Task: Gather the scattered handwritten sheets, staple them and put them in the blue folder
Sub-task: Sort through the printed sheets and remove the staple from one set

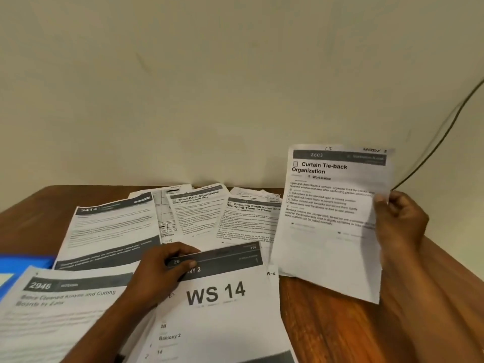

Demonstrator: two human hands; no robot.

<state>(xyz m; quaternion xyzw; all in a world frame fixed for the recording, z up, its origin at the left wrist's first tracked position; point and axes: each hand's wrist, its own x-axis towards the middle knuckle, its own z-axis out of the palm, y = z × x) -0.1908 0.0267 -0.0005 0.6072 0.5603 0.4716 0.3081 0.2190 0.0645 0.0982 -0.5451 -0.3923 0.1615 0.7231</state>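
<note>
Sheets (199, 216) lay scattered across the bench (340, 323). The right hand (400, 221) pinched the raised Curtain Tie-back sheet (327, 224) at its three o'clock edge; the left hand's fingers (183, 258) gripped the WS 14 sheet's (222, 305) twelve o'clock edge. Squaring the edges before stapling would help. The blue folder (23, 263) lay at nine o'clock.

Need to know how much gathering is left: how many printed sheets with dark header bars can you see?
6: Curtain Tie-back sheet in right hand; WS 14 under left hand; 2946 near-left; 3414; Shoe Rack; Charging. More peek out behind.
</note>
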